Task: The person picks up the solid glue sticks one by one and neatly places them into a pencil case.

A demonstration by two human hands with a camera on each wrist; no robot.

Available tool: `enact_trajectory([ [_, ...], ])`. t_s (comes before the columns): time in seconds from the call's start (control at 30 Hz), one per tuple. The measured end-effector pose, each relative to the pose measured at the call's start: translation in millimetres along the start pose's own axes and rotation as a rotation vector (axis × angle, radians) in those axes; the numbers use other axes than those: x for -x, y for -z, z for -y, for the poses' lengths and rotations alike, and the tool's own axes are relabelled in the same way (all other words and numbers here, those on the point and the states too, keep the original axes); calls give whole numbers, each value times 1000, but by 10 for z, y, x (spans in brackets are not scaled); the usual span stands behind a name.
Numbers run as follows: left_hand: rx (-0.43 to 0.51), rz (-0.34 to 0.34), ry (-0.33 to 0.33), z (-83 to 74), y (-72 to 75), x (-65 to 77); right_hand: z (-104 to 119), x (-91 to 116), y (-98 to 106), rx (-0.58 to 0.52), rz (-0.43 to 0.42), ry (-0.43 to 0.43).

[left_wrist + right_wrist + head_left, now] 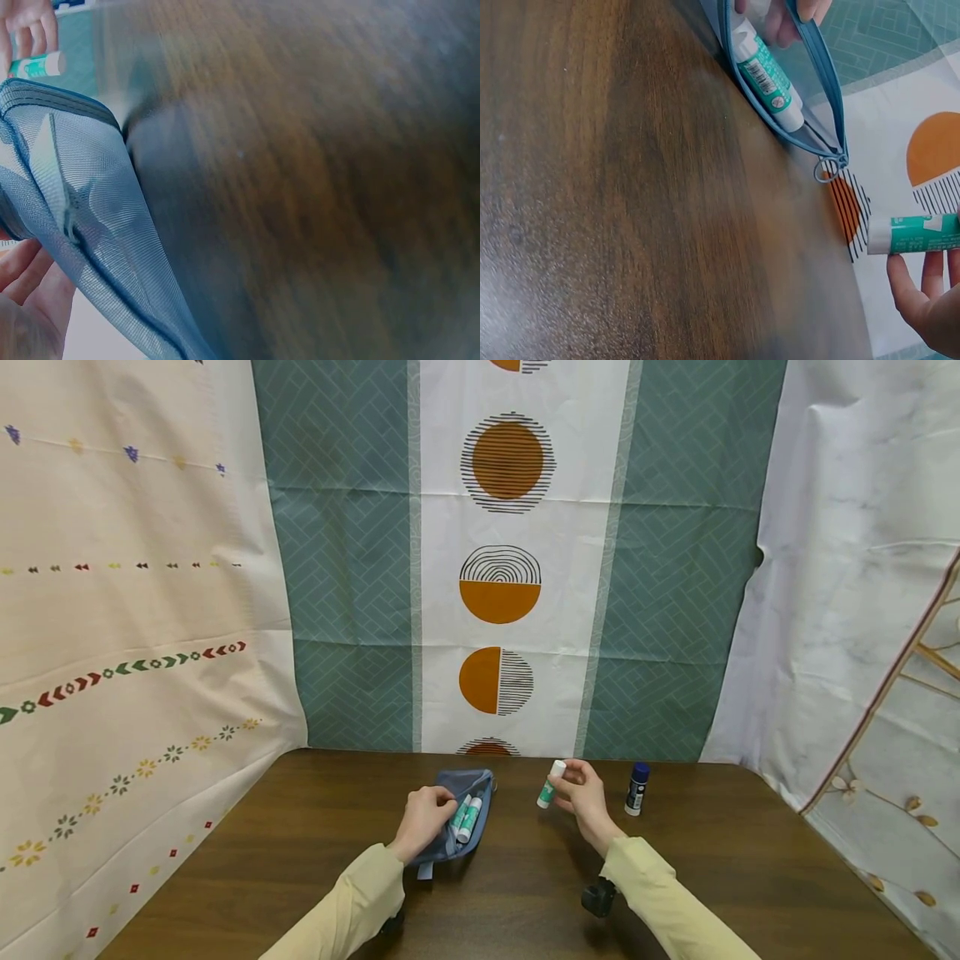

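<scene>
My right hand [585, 800] pinches a green-and-white glue stick [546, 794], held tilted with its white cap up, to the right of the pouch. A blue mesh zip pouch [127, 217] lies unzipped on the table, and my left hand [424, 822] grips the left edge of its opening. Inside the pouch, two more green-and-white glue sticks [769, 79] lie side by side. The right wrist view shows left fingers [807, 9] at the pouch's rim, while its zip pull ring [826, 169] hangs at the near end.
A dark blue tube with a white base [637, 789] stands upright on the brown wooden table [517, 902], right of my right hand. Patterned cloth [498, 568] hangs behind the table's back edge, with more cloth at both sides.
</scene>
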State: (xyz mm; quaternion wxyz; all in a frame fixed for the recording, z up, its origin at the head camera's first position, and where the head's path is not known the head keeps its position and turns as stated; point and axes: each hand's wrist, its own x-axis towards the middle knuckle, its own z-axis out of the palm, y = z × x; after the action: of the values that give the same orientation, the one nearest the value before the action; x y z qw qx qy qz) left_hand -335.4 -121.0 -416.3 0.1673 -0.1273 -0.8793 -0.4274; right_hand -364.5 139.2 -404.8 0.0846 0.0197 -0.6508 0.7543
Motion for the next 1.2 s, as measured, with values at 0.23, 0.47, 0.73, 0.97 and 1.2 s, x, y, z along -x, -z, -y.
enact_trajectory([
  [0.23, -7, -3, -3, -4, -5, -4, 3, 4, -33, 3, 8, -15],
  [0.47, -15, -1, 8, -4, -8, -1, 20, 27, -88, 2, 20, -12],
  [0.73, -2, -5, -3, 4, -4, -2, 23, 11, -136, -20, 14, -14],
  [0.97, -10, -8, 10, 2, -7, -8, 4, 5, -184, -21, 21, -10],
  [1.2, -7, -6, -2, -1, -7, -6, -4, 21, -213, -29, 20, -14],
])
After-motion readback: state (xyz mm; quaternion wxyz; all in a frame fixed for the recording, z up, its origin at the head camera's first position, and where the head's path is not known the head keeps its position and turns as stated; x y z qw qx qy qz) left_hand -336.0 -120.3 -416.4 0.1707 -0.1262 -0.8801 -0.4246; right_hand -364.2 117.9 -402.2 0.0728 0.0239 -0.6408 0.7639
